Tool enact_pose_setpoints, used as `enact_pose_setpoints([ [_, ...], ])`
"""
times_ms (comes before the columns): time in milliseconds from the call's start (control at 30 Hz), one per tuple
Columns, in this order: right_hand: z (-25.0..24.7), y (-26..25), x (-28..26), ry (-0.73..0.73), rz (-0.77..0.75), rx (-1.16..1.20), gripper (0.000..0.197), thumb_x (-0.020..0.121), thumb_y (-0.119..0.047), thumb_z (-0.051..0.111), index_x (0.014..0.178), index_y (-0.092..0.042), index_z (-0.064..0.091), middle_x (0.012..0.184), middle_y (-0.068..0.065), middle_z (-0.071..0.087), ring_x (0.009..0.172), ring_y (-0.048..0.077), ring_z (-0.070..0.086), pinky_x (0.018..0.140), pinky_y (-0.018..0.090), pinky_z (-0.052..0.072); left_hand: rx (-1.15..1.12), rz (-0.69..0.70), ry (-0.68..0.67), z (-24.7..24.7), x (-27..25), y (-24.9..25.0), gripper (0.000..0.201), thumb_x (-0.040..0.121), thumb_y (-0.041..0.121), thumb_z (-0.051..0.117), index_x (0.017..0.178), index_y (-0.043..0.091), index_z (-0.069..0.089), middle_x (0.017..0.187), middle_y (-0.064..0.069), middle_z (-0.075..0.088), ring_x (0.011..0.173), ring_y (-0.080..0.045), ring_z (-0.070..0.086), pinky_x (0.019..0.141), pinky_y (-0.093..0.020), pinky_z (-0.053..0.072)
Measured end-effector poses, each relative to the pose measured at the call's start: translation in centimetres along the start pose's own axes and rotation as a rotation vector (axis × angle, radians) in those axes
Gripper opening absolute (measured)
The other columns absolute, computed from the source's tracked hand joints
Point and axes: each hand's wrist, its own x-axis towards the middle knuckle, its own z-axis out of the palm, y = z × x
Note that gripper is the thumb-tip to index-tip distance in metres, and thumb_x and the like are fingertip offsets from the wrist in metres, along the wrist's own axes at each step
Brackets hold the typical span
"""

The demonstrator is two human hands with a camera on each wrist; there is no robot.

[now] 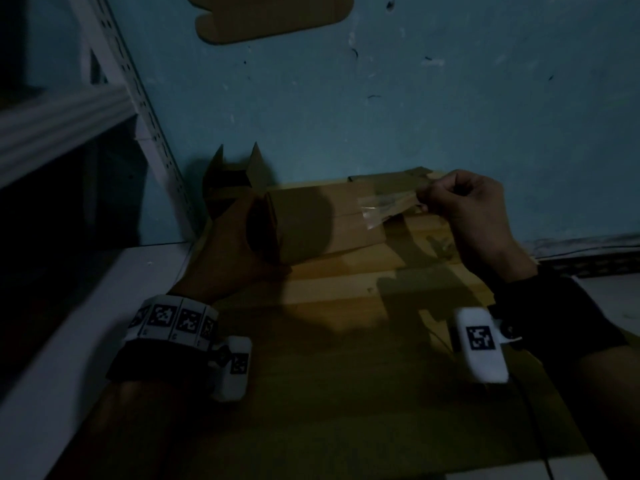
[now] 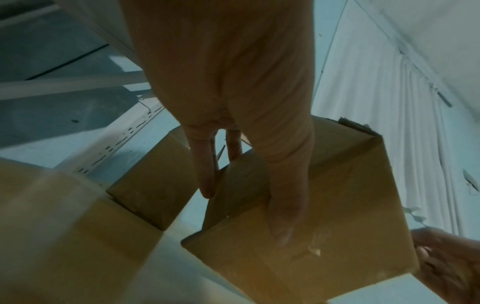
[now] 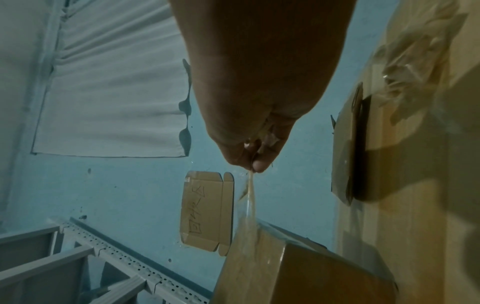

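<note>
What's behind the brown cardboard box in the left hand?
A smaller open brown cardboard box with raised flaps stands behind it, near the blue wall. The left hand and the held box cover its lower part; its inside is too dark to tell.

The closed brown cardboard box [image 1: 311,223] lies lengthwise on the table [image 1: 329,375] near the wall, and a clear, crinkled tape strip [image 1: 384,206] runs taut from its top, its right end lifted off.
</note>
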Motion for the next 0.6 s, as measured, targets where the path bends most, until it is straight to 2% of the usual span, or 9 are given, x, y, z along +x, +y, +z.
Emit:
enact_pose_setpoints([
  [133, 0.1, 0.0, -0.2, 0.062, -0.007, 0.015, 0.022, 0.086, 0.004, 0.067, 0.068, -0.006, 0.061, 0.062, 0.002, 0.064, 0.067, 0.010, 0.066, 0.073, 0.024, 0.054, -0.017, -0.010, -0.012, -0.4, -0.1, 0.7, 0.086, 0.049, 0.015, 0.095, 0.122, 0.017, 0.050, 0.100, 0.012, 0.056, 0.091, -0.005, 0.054, 0.075, -0.008, 0.039],
  [233, 0.0, 0.0, -0.1, 0.126, 0.013, 0.037, 0.023, 0.083, 0.003, 0.069, 0.065, -0.008, 0.060, 0.064, 0.007, 0.062, 0.067, 0.016, 0.063, 0.069, 0.027, 0.054, -0.053, -0.026, -0.031, -0.6, -0.1, 0.8, 0.097, 0.044, 0.019, 0.097, 0.127, 0.020, 0.046, 0.110, 0.015, 0.054, 0.096, -0.001, 0.054, 0.079, -0.005, 0.039],
  [267, 0.0, 0.1, -0.2, 0.137, 0.018, 0.046, 0.023, 0.081, 0.003, 0.069, 0.064, -0.008, 0.060, 0.064, 0.008, 0.061, 0.065, 0.017, 0.061, 0.068, 0.028, 0.053, -0.074, -0.030, -0.036, -0.6, 0.0, 0.6, 0.107, 0.039, 0.028, 0.097, 0.130, 0.021, 0.043, 0.118, 0.013, 0.052, 0.105, -0.005, 0.053, 0.086, -0.007, 0.039],
  [333, 0.2, 0.1, -0.2, 0.156, 0.013, 0.048, 0.025, 0.082, 0.004, 0.069, 0.063, -0.009, 0.059, 0.063, 0.008, 0.059, 0.063, 0.016, 0.059, 0.065, 0.027, 0.051, -0.090, -0.023, -0.070, -0.6, -0.1, 0.8, 0.114, 0.032, 0.046, 0.091, 0.131, 0.022, 0.041, 0.128, 0.006, 0.050, 0.121, -0.015, 0.050, 0.099, -0.024, 0.043],
  [367, 0.2, 0.1, -0.2, 0.166, 0.005, 0.048, 0.025, 0.082, 0.005, 0.069, 0.063, -0.009, 0.059, 0.064, 0.009, 0.059, 0.063, 0.016, 0.059, 0.064, 0.027, 0.051, -0.090, -0.019, -0.069, -0.7, -0.1, 1.1, 0.109, 0.033, 0.049, 0.089, 0.128, 0.023, 0.043, 0.127, 0.005, 0.052, 0.120, -0.018, 0.051, 0.099, -0.030, 0.044],
  [433, 0.2, 0.1, -0.2, 0.199, -0.006, 0.062, 0.024, 0.082, 0.004, 0.070, 0.065, -0.007, 0.059, 0.066, 0.011, 0.061, 0.065, 0.017, 0.061, 0.064, 0.026, 0.052, -0.116, -0.036, -0.059, -0.7, -0.3, 1.4, 0.094, 0.036, 0.046, 0.090, 0.118, 0.031, 0.046, 0.119, 0.013, 0.054, 0.115, -0.017, 0.054, 0.095, -0.031, 0.047],
  [500, 0.4, 0.1, -0.2, 0.244, -0.006, 0.077, 0.025, 0.082, 0.005, 0.070, 0.063, -0.007, 0.059, 0.063, 0.006, 0.063, 0.064, 0.015, 0.062, 0.064, 0.025, 0.053, -0.136, -0.035, -0.074, -0.7, -0.3, 1.5, 0.092, 0.034, 0.051, 0.089, 0.114, 0.044, 0.045, 0.120, 0.018, 0.052, 0.117, -0.016, 0.054, 0.098, -0.038, 0.048],
  [533, 0.5, 0.0, -0.3, 0.259, 0.000, 0.081, 0.026, 0.082, 0.006, 0.070, 0.062, -0.008, 0.059, 0.061, 0.003, 0.063, 0.063, 0.014, 0.062, 0.063, 0.025, 0.053, -0.150, -0.045, -0.074, -0.7, -0.4, 1.5, 0.093, 0.034, 0.054, 0.089, 0.115, 0.045, 0.046, 0.121, 0.017, 0.053, 0.118, -0.017, 0.055, 0.099, -0.041, 0.048],
  [600, 0.6, 0.0, -0.4, 0.274, 0.040, 0.101, 0.027, 0.082, 0.008, 0.066, 0.061, -0.008, 0.060, 0.061, 0.004, 0.062, 0.063, 0.016, 0.061, 0.062, 0.025, 0.052, -0.104, -0.059, -0.053, -0.9, -0.5, 2.1, 0.093, 0.040, 0.044, 0.094, 0.121, 0.032, 0.049, 0.118, 0.008, 0.058, 0.112, -0.019, 0.058, 0.093, -0.037, 0.049],
])
